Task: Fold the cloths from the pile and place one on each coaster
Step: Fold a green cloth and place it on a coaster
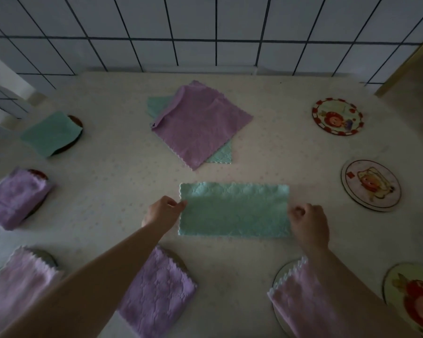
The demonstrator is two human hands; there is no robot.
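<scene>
A green cloth (pixel 235 211), folded into a long rectangle, lies flat on the desk (pixel 122 167) in front of the person. The left hand (pixel 163 212) pinches its left edge with fingers drawn together, and the right hand (pixel 309 224) pinches its right edge the same way. Beyond it sits the pile, a purple cloth (pixel 200 123) spread over another green one (pixel 220 154). Folded cloths already cover coasters along the left and near edges, among them a green folded cloth (pixel 50 134) at far left. Three picture coasters on the right are bare, the farthest a red-rimmed coaster (pixel 337 117).
</scene>
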